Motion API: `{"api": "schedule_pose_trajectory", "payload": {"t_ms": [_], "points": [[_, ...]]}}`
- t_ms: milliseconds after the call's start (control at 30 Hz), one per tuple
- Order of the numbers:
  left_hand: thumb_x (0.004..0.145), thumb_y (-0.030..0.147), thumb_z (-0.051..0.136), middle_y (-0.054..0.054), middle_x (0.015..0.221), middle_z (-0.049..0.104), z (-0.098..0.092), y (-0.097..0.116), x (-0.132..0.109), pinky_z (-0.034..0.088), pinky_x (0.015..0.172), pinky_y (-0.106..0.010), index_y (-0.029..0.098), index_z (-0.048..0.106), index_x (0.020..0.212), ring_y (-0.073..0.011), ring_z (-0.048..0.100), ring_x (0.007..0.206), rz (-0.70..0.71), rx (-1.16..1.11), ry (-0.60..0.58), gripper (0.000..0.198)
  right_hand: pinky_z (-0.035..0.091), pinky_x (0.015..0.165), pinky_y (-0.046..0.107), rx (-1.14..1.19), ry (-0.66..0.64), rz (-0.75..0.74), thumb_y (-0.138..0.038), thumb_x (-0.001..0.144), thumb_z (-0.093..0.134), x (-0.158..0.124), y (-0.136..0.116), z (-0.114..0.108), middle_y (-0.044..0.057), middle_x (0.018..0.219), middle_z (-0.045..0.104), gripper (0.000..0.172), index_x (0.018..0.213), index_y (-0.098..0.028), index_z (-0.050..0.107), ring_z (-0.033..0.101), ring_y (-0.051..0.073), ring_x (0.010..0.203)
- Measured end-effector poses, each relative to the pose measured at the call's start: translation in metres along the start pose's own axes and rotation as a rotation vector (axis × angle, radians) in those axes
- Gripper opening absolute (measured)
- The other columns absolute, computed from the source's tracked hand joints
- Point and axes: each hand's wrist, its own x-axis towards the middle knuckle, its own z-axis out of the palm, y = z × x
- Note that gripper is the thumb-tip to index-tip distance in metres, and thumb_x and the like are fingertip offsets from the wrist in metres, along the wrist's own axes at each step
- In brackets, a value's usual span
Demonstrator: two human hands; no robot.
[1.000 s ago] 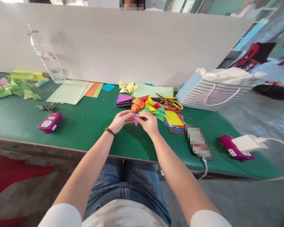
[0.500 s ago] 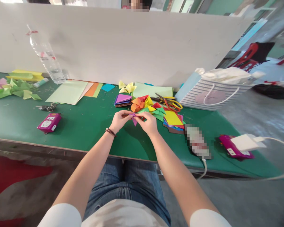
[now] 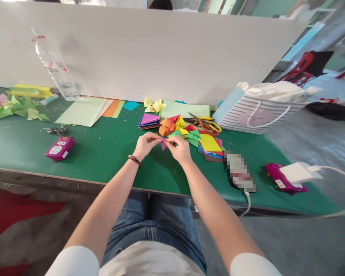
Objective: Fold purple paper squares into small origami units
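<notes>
My left hand [image 3: 145,145] and my right hand [image 3: 179,149] meet above the green table mat [image 3: 103,161], pinching a small folded piece of purple origami paper [image 3: 163,145] between their fingertips. Most of that piece is hidden by my fingers, with one point showing below them. Just beyond my right hand lies a heap of folded origami units in orange, red, yellow and green [image 3: 172,128]. A stack of purple paper triangles [image 3: 148,120] sits ahead of my left hand. Right of the heap is a pile of coloured paper squares topped with yellow [image 3: 209,143].
Orange-handled scissors [image 3: 204,124] lie by a striped paper bag [image 3: 255,119]. A plastic bottle [image 3: 56,69] stands against a white partition [image 3: 166,50]. Paper sheets, green folded units, keys, pink pouches and a charger with its cable lie about the table.
My hands have drawn slightly closer around the purple piece, and less of it shows. The view has shifted slightly, and the person behind the partition has lowered out of sight.
</notes>
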Motion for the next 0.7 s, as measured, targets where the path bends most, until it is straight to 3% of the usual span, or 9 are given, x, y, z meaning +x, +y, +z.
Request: {"api": "schedule_pose_trajectory", "payload": {"t_ms": [167, 467, 700], "points": [[0.071, 0.035, 0.078, -0.004, 0.089, 0.059, -0.0012, 0.0034, 0.0000, 0.048, 0.066, -0.024, 0.021, 0.076, 0.077, -0.0162, 0.059, 0.087, 0.049, 0.117, 0.041, 0.016, 0.050, 0.070, 0.034, -0.014, -0.012, 0.011, -0.039, 0.085, 0.059, -0.0004, -0.0003, 0.0008, 0.004, 0.075, 0.068, 0.020, 0.074, -0.024, 0.066, 0.063, 0.020, 0.073], [0.079, 0.029, 0.069, -0.004, 0.089, 0.059, 0.0009, 0.0067, -0.0007, 0.048, 0.070, -0.025, 0.019, 0.074, 0.079, -0.0153, 0.059, 0.084, 0.071, 0.230, 0.000, 0.011, 0.049, 0.065, 0.033, -0.005, -0.030, 0.044, -0.038, 0.084, 0.059, -0.0004, -0.0044, 0.0004, 0.004, 0.073, 0.068, 0.020, 0.073, -0.022, 0.065, 0.061, 0.019, 0.067], [0.077, 0.028, 0.071, -0.004, 0.089, 0.062, 0.0021, 0.0062, -0.0023, 0.047, 0.070, -0.025, 0.020, 0.074, 0.078, -0.0156, 0.060, 0.083, 0.089, 0.256, -0.059, 0.009, 0.051, 0.067, 0.032, 0.061, -0.045, 0.084, -0.038, 0.083, 0.060, -0.0003, -0.0040, -0.0012, 0.003, 0.076, 0.070, 0.018, 0.076, -0.023, 0.067, 0.064, 0.019, 0.069]]}}
